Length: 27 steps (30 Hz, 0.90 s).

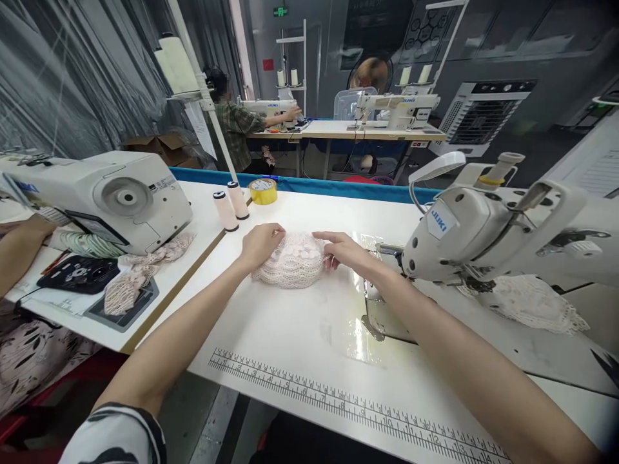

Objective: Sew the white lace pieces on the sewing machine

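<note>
A small bundle of pale pink lace [294,263] lies on the white sewing table [300,335] in front of me. My left hand [260,243] rests on its left side with the fingers curled over the lace. On the right side, my right hand [342,250] presses the bundle with fingers bent. Both hands grip the same piece. A white Juki sewing machine [488,238] stands just right of my right hand.
Two thread spools [231,206] and a yellow tape roll [263,191] stand behind the lace. More white lace [532,301] lies under the machine. Another sewing machine [111,196] and a co-worker's arm [19,248] are at left. A printed ruler [348,406] runs along the near edge.
</note>
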Each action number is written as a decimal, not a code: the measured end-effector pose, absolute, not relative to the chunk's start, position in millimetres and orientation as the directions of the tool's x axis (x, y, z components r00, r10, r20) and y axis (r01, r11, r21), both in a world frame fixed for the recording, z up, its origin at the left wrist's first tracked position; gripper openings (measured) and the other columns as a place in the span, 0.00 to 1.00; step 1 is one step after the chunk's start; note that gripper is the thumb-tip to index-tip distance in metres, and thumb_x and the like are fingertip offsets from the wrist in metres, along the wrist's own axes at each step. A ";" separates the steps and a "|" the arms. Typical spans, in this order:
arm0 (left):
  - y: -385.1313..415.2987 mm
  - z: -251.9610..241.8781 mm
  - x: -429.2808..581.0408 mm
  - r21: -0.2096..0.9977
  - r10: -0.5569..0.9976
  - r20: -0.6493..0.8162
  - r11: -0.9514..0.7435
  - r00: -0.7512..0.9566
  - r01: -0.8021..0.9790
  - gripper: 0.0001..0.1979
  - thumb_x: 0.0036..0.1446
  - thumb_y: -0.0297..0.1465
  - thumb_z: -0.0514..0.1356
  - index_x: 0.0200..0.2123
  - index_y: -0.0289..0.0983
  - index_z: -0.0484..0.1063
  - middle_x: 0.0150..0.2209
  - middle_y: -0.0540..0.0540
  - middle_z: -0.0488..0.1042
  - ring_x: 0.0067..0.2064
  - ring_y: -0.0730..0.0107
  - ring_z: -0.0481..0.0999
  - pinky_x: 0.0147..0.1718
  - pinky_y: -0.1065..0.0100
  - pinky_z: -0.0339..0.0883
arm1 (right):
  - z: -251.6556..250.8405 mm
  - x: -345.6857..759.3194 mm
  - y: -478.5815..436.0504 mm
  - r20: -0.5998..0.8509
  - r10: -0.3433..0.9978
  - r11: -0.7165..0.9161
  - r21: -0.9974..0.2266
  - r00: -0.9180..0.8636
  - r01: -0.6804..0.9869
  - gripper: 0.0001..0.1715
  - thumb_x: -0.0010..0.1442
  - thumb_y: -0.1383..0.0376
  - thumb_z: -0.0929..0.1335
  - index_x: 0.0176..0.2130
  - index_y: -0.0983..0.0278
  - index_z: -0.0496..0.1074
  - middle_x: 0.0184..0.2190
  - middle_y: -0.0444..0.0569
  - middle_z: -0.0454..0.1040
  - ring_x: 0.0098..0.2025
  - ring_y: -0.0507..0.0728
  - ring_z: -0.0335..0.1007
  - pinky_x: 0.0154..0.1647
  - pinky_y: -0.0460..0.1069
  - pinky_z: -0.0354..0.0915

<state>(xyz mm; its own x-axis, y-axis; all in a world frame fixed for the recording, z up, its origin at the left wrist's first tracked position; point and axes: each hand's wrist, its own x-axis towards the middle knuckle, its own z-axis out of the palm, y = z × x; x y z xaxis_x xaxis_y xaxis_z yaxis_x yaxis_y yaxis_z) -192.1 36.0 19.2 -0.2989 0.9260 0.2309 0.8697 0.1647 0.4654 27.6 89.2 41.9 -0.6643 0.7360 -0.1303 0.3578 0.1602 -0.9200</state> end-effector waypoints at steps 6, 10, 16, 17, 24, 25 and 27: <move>19.9 25.8 -179.4 0.229 0.905 0.370 0.131 -0.211 0.965 0.18 0.62 0.33 0.50 0.51 0.40 0.73 0.46 0.40 0.75 0.50 0.51 0.72 0.40 0.60 0.63 | 29.8 49.4 78.0 -0.076 0.795 0.193 -0.909 -0.602 0.370 0.32 0.59 0.72 0.60 0.63 0.69 0.61 0.33 0.51 0.77 0.21 0.52 0.67 0.22 0.47 0.66; 7.1 32.6 -160.5 0.169 0.882 0.471 -0.098 0.007 0.981 0.18 0.65 0.38 0.48 0.50 0.41 0.73 0.48 0.42 0.75 0.50 0.53 0.73 0.46 0.58 0.64 | 28.0 97.2 41.4 -0.038 0.802 0.233 -0.899 -0.597 0.371 0.24 0.62 0.69 0.62 0.58 0.61 0.67 0.32 0.45 0.77 0.22 0.50 0.68 0.23 0.45 0.66; -17.0 35.3 -111.6 0.006 0.665 0.694 -0.389 0.276 0.921 0.13 0.64 0.34 0.54 0.49 0.42 0.72 0.44 0.43 0.77 0.45 0.53 0.76 0.42 0.55 0.66 | 27.9 196.4 -3.8 0.248 0.701 0.682 -0.509 -0.669 0.526 0.13 0.62 0.72 0.63 0.40 0.61 0.75 0.40 0.45 0.78 0.41 0.52 0.73 0.38 0.46 0.65; -20.5 34.5 -99.7 -0.012 0.622 0.713 -0.452 0.325 0.892 0.12 0.64 0.33 0.55 0.48 0.43 0.72 0.41 0.45 0.78 0.43 0.55 0.77 0.40 0.57 0.67 | 28.5 214.0 -3.3 0.255 0.762 0.640 -0.429 -0.595 0.637 0.12 0.61 0.72 0.64 0.38 0.61 0.75 0.39 0.44 0.78 0.41 0.52 0.73 0.38 0.46 0.65; -21.9 18.7 -12.3 0.061 0.595 0.578 -0.714 0.558 0.697 0.11 0.66 0.28 0.53 0.48 0.39 0.72 0.41 0.48 0.78 0.38 0.68 0.76 0.38 0.66 0.65 | 33.9 300.6 41.8 0.310 0.950 0.174 -0.404 -0.044 0.898 0.11 0.60 0.58 0.66 0.35 0.64 0.72 0.39 0.52 0.75 0.37 0.57 0.69 0.29 0.48 0.56; -20.4 16.3 -4.3 0.079 0.599 0.569 -0.722 0.563 0.688 0.11 0.66 0.29 0.53 0.48 0.39 0.72 0.41 0.48 0.78 0.38 0.69 0.76 0.38 0.66 0.65 | 33.3 304.9 47.8 0.285 0.958 0.165 -0.428 -0.041 0.888 0.12 0.60 0.58 0.66 0.32 0.64 0.72 0.37 0.50 0.75 0.36 0.56 0.69 0.29 0.48 0.56; -18.2 12.7 5.4 0.132 0.632 0.549 -0.711 0.547 0.690 0.11 0.67 0.30 0.52 0.48 0.40 0.72 0.41 0.49 0.78 0.38 0.70 0.76 0.38 0.67 0.64 | 32.0 308.9 55.8 0.242 0.968 0.177 -0.480 -0.065 0.859 0.11 0.59 0.59 0.67 0.29 0.63 0.71 0.34 0.48 0.75 0.34 0.54 0.69 0.30 0.47 0.57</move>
<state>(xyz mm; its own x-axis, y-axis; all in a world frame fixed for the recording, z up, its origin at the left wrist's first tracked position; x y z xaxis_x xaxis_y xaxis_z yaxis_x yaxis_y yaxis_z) 5.4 -18.2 12.7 0.5466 0.6325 0.5489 0.6902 -0.7114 0.1325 308.9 55.8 32.0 -0.0646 0.9681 0.2420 0.8589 0.1774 -0.4803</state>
